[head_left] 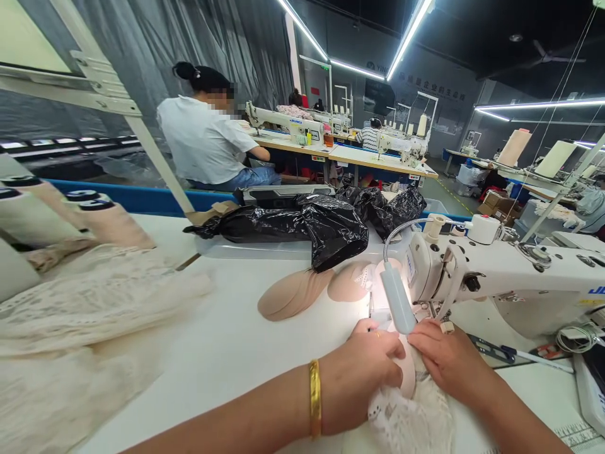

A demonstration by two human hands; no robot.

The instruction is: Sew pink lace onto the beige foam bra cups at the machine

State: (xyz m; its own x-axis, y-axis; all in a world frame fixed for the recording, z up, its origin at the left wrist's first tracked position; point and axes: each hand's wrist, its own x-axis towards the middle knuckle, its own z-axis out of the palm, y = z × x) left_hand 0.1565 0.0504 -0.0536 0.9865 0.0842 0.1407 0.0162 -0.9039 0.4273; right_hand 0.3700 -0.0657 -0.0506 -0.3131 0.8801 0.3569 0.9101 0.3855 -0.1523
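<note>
A pale beige moulded cup [407,372] with white lace [397,413] lies in front of the sewing machine's needle area, under a grey lamp [397,299]. My left hand [366,372], wearing a gold bangle [315,397], grips the cup's left side with fingers curled. Something small and dark shows by its fingertips; I cannot make out what it is. On the opposite side, my right hand [447,356] pinches the cup's edge close to the presser foot. Two more beige cups, a near one [288,295] and one by the lamp [347,282], rest on the table beyond.
The white sewing machine [510,271] fills the right side. Black plastic bags [288,224] lie in a clear tray [250,250] at the back. Cream lace fabric [94,302] and thread cones [113,224] occupy the left. A co-worker [203,135] sits beyond.
</note>
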